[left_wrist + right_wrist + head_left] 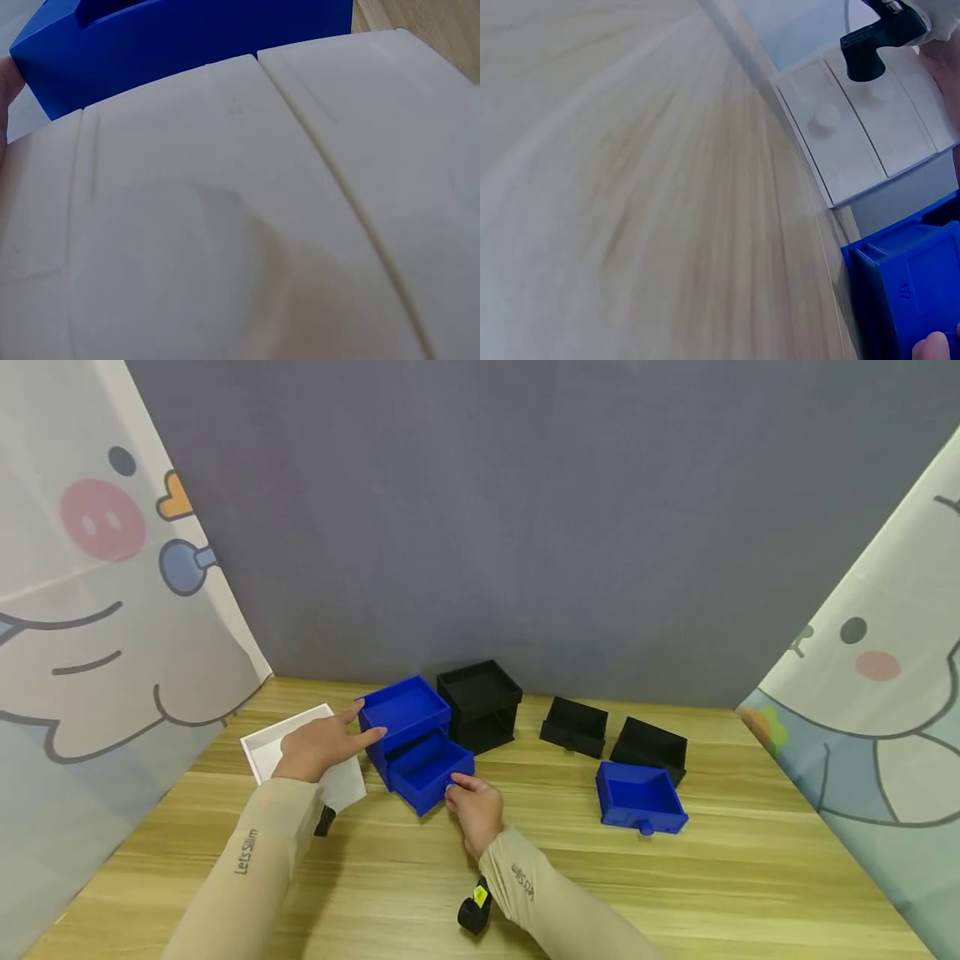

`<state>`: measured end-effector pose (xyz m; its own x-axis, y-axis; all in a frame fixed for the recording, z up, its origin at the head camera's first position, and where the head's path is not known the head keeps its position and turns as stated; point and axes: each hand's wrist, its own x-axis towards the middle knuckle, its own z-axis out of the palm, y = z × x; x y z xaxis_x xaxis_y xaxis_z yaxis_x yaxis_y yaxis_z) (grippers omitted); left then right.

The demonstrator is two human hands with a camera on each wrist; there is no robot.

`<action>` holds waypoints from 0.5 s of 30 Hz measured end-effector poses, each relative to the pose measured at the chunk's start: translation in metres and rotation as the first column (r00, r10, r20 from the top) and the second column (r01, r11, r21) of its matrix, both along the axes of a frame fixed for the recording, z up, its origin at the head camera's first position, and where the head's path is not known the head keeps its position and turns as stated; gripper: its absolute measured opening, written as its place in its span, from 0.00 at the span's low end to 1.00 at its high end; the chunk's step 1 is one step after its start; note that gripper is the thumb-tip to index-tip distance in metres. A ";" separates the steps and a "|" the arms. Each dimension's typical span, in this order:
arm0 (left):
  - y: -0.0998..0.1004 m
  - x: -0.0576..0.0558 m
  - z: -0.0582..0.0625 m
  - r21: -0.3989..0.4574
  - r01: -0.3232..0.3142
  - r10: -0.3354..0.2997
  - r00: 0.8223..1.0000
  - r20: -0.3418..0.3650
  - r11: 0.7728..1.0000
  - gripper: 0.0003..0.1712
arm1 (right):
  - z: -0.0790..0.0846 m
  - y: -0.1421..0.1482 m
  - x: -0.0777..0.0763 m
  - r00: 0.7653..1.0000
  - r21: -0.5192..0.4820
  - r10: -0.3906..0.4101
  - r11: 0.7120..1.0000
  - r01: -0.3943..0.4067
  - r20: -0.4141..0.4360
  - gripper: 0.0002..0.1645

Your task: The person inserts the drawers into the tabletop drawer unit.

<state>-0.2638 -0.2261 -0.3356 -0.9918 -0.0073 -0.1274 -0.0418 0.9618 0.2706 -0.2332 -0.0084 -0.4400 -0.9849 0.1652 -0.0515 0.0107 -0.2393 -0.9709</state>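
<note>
Head view: blue plastic cab (pixel 420 729), boxy, shallow tray-like top w/ raised rim, stands on light wood-grain surface (pixel 390 893). L hand (pixel 318 746) has index finger & thumb spread wide at its L edge, touching it, no grip around it. R hand (pixel 477 814): thumb & fingers nearly closed, pinching small knob of part-open blue drawer (pixel 438 790), which sits in the cab's lower slot, front end sticking out. White unit (pixel 341 789), open-topped, beneath L forearm/hand. Black cab (pixel 487 708), same shape, just beside/behind the blue one, slot below its top. To the R: two open-topped black drawers (pixel 572 741), plus loose blue drawer (pixel 637 818) w/ round knob, near the rearmost of them. Beige sleeves (pixel 255 860) w/ dark text, approx. "Let'sSlim". Black device (pixel 474 914) w/ yellow label at R wrist, print too small. Grey cloth (pixel 525 527) behind; cartoon-print sheets (pixel 45 568) at sides.

L wrist view: mostly white unit, matte panels, straight seams, blurred round knob; blue cab corner behind w/ a fingertip against it. Rest of L fingers out of shot, can't tell from here.

R wrist view: white unit's panels & round knobs; blue front w/ small mark, illegible; R fingertips at bottom edge, prob. on knob.
</note>
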 end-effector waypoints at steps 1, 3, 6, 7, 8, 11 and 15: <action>0.000 0.000 0.000 -0.002 0.001 -0.001 1.000 -0.004 1.000 0.57 | 0.001 0.000 0.000 1.000 -0.008 0.007 1.000 -0.007 0.006 0.15; 0.000 -0.001 0.000 -0.002 0.004 -0.004 1.000 -0.004 1.000 0.57 | 0.002 0.002 0.001 0.999 -0.029 0.031 0.999 -0.030 0.019 0.15; 0.001 0.000 0.001 0.001 0.007 -0.007 1.000 -0.005 1.000 0.57 | 0.003 0.005 0.000 0.996 -0.063 0.078 0.995 -0.075 0.045 0.15; 0.001 0.000 0.001 0.002 0.008 -0.008 1.000 -0.004 1.000 0.57 | 0.003 0.006 0.000 0.994 -0.069 0.094 0.994 -0.090 0.052 0.15; 0.002 0.000 0.001 0.004 0.008 -0.008 1.000 -0.003 1.000 0.57 | 0.003 0.007 -0.001 0.992 -0.077 0.110 0.992 -0.105 0.061 0.14; 0.003 0.002 0.002 0.011 0.008 -0.008 1.000 0.000 1.000 0.57 | 0.003 0.010 -0.001 0.983 -0.091 0.159 0.984 -0.151 0.091 0.12; 0.002 0.002 0.001 0.014 0.005 -0.005 1.000 0.007 1.000 0.57 | 0.002 0.012 -0.002 0.965 -0.124 0.225 0.970 -0.209 0.132 0.08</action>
